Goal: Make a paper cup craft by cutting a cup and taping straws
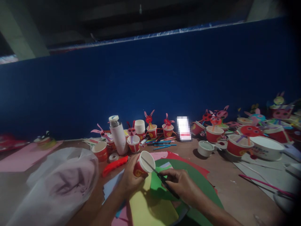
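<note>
In my left hand (129,175) is a red and white paper cup (139,165), tilted with its mouth toward the right. My right hand (182,185) is closed on dark-handled scissors (167,185). Their metal blade reaches across the cup's rim into the mouth. Whether the tip touches the inside wall cannot be made out. Beneath both hands lie yellow paper (152,211), a green sheet (162,188) and a larger dark green piece (207,188). A red box cutter-like tool (115,165) and a roll of tape (113,157) lie left of the cup.
A white thermos (119,138), stacked paper cups (139,128) and a bright phone (184,128) stand behind. Several cups with paper animal figures (214,133) fill the right side. A white bowl (205,148) sits nearer. At left is a translucent plastic bag (63,179). A blue partition (150,81) rises behind the table.
</note>
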The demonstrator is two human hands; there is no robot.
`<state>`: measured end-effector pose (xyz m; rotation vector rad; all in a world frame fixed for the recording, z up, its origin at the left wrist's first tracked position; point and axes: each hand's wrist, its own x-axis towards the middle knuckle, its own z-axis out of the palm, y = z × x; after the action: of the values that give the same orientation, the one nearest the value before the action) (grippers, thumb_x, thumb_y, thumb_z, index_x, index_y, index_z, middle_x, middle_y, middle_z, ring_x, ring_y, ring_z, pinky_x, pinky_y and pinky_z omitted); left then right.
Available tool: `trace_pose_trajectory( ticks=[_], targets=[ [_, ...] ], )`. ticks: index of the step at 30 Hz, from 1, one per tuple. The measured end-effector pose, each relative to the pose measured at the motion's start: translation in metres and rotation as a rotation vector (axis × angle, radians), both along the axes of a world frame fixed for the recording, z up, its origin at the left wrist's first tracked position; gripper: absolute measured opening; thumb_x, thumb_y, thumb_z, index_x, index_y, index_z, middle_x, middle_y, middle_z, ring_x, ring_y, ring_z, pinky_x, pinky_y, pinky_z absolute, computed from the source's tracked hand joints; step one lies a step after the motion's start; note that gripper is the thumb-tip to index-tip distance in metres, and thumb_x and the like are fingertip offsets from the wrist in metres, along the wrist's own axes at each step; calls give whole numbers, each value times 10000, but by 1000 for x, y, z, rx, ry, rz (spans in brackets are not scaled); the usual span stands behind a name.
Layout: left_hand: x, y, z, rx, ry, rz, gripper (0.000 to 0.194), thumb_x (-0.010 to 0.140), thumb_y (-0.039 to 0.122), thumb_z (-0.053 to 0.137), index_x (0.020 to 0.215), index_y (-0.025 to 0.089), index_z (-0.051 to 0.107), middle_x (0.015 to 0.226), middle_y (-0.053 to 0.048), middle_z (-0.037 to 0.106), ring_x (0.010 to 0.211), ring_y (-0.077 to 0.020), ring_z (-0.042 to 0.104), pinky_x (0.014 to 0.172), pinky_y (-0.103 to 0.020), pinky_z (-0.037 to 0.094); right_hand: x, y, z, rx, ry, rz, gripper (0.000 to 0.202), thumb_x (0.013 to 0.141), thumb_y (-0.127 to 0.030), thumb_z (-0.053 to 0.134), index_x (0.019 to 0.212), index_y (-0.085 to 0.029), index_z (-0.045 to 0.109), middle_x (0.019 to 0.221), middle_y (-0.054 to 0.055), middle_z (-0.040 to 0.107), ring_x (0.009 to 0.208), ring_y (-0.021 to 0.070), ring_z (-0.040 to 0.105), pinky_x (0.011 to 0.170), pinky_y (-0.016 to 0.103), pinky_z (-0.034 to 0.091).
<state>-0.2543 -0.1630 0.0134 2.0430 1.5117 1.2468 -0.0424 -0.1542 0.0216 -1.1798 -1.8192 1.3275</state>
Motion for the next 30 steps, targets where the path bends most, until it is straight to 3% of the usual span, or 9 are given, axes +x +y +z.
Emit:
trace_pose_trajectory(
  ticks=[6,10,12,15,21,23,26,30],
  targets=[
    [-1,2,-4,33,30,20,625,631,230,624,1223,159,437,1221,-144,497,1139,-300,455,959,-460,356,4,-11,-5,661,-437,-30,349,729,-133,513,1049,-209,629,814,50,645,727,190,578,644,270,414],
    [-4,3,-6,24,44,15,637,643,204,622,1243,167,411,1251,-145,473,1160,-290,441,973,-451,346,3,-11,-20,921,-641,-63,365,756,-123,512,1107,-185,588,855,90,633,729,220,585,631,297,420],
    [-5,3,-6,28,45,5,628,649,206,623,1239,168,413,1258,-146,465,1168,-289,433,978,-449,342,3,-11,-21,974,-654,-65,358,763,-123,511,1108,-175,587,842,94,633,703,210,582,625,291,418],
    [-5,2,-5,20,27,-6,625,652,208,622,1239,170,411,1253,-149,467,1162,-290,439,972,-454,345,3,-10,-15,849,-541,-71,350,741,-123,519,1071,-197,611,845,76,638,726,195,578,638,272,414],
    [-2,2,-3,6,-7,-17,622,636,209,620,1226,156,428,1222,-150,496,1138,-299,457,956,-460,354,-1,-1,-6,56,-27,14,296,705,-204,513,954,-168,669,562,-22,571,489,100,485,435,182,326],
    [-2,2,-4,10,-18,-24,621,631,197,618,1221,156,430,1223,-148,495,1134,-295,461,952,-446,363,-2,2,-7,-117,66,2,313,689,-232,521,950,-145,668,545,-28,560,440,83,449,403,175,310],
    [-1,2,-6,13,-32,-25,625,630,185,615,1225,166,426,1227,-142,493,1136,-292,462,953,-442,364,-1,1,-6,-31,-3,-4,306,692,-224,524,948,-146,671,539,-25,558,444,85,447,412,180,309],
    [1,2,-5,12,-26,-5,617,626,197,612,1216,155,436,1213,-147,495,1132,-294,464,955,-445,361,3,-8,-4,470,-309,-11,330,708,-156,523,1008,-203,650,690,19,625,629,148,548,571,230,392]
  ],
)
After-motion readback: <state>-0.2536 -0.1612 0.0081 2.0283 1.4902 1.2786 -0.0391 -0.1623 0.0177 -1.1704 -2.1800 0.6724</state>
